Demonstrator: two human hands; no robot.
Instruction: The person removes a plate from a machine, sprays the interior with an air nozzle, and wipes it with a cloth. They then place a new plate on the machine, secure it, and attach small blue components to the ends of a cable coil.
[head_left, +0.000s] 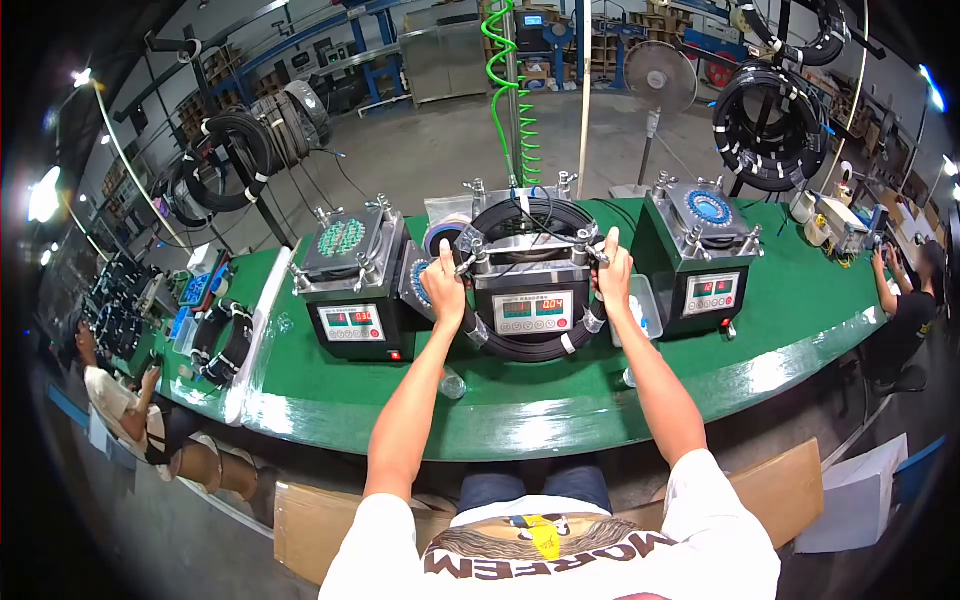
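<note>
Both arms reach forward to the middle machine (525, 308), which has a lit red and green display on its front. A large coil of black cable (530, 351) rings this machine, its upper part resting over the metal clamps on top. My left hand (443, 285) is closed at the machine's upper left corner, thumb up, by a clamp knob. At the upper right corner my right hand (613, 272) is closed in the same way, thumb up. What the fingers wrap round is hidden on both sides.
Similar machines stand at left (350, 290) and right (700, 250) on the green table (400, 420). A green coiled hose (497, 60) hangs behind. Clear containers (452, 384) lie near the front. Other people sit at far left (125, 400) and far right (912, 310).
</note>
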